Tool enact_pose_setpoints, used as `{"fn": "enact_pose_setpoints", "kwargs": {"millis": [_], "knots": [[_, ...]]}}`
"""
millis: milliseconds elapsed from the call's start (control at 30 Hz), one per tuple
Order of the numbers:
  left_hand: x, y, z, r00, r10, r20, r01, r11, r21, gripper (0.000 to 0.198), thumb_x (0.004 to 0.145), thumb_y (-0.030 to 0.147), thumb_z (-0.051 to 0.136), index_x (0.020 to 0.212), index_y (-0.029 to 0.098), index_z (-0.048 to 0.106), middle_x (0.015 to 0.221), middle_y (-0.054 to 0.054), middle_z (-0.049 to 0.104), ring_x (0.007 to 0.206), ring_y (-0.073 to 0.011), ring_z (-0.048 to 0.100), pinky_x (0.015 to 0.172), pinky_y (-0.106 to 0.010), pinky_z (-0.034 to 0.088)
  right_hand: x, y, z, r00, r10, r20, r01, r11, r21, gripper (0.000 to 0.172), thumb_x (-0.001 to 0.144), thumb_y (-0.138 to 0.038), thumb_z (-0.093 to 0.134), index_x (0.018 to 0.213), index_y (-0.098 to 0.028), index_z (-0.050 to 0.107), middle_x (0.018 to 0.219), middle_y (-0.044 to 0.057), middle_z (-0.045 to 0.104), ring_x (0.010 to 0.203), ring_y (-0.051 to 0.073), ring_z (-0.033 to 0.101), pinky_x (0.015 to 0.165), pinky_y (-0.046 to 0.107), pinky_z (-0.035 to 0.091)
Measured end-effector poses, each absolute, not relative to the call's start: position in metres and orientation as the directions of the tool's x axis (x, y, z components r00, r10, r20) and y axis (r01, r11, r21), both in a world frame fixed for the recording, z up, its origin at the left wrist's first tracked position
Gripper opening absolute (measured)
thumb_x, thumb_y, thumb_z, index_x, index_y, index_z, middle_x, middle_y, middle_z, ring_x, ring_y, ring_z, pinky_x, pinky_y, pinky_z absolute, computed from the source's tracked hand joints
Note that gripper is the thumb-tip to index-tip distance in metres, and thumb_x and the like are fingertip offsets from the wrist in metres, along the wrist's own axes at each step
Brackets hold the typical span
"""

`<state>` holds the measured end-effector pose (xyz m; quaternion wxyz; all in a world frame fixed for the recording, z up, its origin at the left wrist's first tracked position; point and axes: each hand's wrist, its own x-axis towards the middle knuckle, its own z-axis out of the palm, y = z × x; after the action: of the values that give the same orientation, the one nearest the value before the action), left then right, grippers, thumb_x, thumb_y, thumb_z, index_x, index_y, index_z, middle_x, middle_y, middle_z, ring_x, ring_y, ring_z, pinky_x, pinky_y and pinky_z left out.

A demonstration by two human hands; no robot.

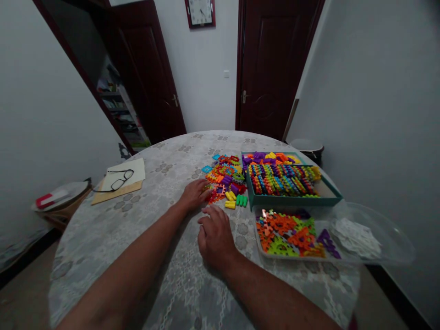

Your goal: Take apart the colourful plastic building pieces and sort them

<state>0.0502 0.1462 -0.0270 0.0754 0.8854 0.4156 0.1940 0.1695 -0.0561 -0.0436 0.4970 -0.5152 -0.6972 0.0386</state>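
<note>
My left hand (195, 195) lies at the near left edge of a loose pile of colourful plastic building pieces (225, 170). Its fingers are stretched out and reach the outer pieces, beside a red piece (216, 198); the fingertips are partly hidden. Just nearer to me, my right hand (217, 237) rests on the tablecloth with loosely bent, parted fingers and nothing visible in them. Beyond its fingers lie yellow pieces (230, 205) and green pieces (241, 200). An orange square frame piece (219, 189) sits in the pile near my left hand.
Right of the pile stands a teal box (292, 200) with rows of stacked pieces, before another box (304, 158) of pieces. Nearer is a clear plastic tray (257, 231) of orange and green pieces. Glasses (118, 183) lie on papers at the left of the round table (113, 243).
</note>
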Motion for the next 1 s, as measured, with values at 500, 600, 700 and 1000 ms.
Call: {"fn": "enact_pose_setpoints", "kwargs": {"millis": [500, 600, 700, 1000], "knots": [[0.024, 0.056, 0.004, 0.539, 0.792, 0.287, 0.554, -0.59, 0.587, 0.044, 0.107, 0.048, 0.049, 0.136, 0.023, 0.071, 0.137, -0.01, 0.076, 0.128, -0.0283, 0.071, 0.115, -0.043, 0.055, 0.17, -0.051, -0.029, -0.065, 0.707, 0.705, 0.516, 0.628, -0.582, 0.019, 0.084, -0.012, 0.056, 0.092, -0.024, 0.069, 0.1, 0.006, 0.074, 0.106, 0.025, 0.067, 0.101, 0.041, 0.054], [0.044, 0.083, 0.027, 0.588, 0.714, 0.381, 0.541, -0.697, 0.47, 0.042, 0.108, 0.046, 0.051, 0.136, 0.022, 0.07, 0.138, -0.012, 0.074, 0.131, -0.0286, 0.068, 0.119, -0.046, 0.052, 0.167, -0.048, -0.037, -0.181, 0.738, 0.65, 0.536, 0.628, -0.564, 0.017, 0.078, -0.01, 0.056, 0.083, -0.024, 0.065, 0.085, 0.004, 0.068, 0.084, 0.021, 0.065, 0.083, 0.034, 0.054], [0.079, 0.115, 0.043, 0.721, 0.56, 0.407, 0.457, -0.827, 0.328, 0.044, 0.108, 0.046, 0.056, 0.14, 0.02, 0.069, 0.144, -0.016, 0.069, 0.138, -0.0303, 0.063, 0.123, -0.048, 0.047, 0.166, -0.046, -0.042, -0.191, 0.776, 0.601, 0.576, 0.584, -0.572, 0.017, 0.076, -0.009, 0.057, 0.083, -0.023, 0.064, 0.086, 0.005, 0.068, 0.084, 0.022, 0.065, 0.081, 0.032, 0.052], [0.194, 0.158, 0.012, 0.756, 0.611, 0.233, 0.611, -0.787, 0.084, 0.048, 0.101, 0.058, 0.069, 0.134, 0.025, 0.078, 0.156, -0.016, 0.059, 0.145, -0.0388, 0.052, 0.124, -0.056, 0.041, 0.164, -0.043, -0.045, -0.263, 0.839, 0.476, 0.673, 0.513, -0.533, 0.014, 0.076, -0.014, 0.064, 0.086, -0.022, 0.069, 0.09, 0.007, 0.071, 0.086, 0.023, 0.065, 0.079, 0.032, 0.05]]}}
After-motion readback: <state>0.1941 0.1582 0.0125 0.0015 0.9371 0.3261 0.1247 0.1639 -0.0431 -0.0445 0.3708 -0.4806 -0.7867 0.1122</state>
